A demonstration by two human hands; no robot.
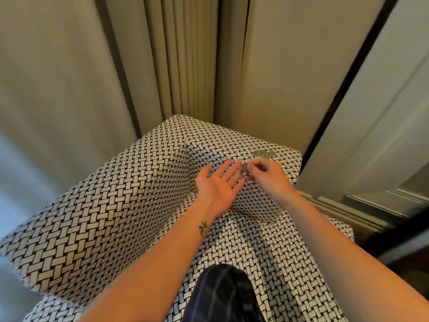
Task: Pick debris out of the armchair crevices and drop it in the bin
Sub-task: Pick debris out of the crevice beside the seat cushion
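Apparently the work is halfway: just right of the frame's centre the right hand [267,176] pinches a small crumpled silvery scrap [244,169] over the fingertips of the left hand [218,184], which lies spread and palm up, holding nothing. More shiny scraps [263,154] rest just above on the arm of the armchair [116,205], and no bin is visible, so the dropping is not yet done. The chair cloth is a coarse black-and-white basket weave on boxy padded forms.
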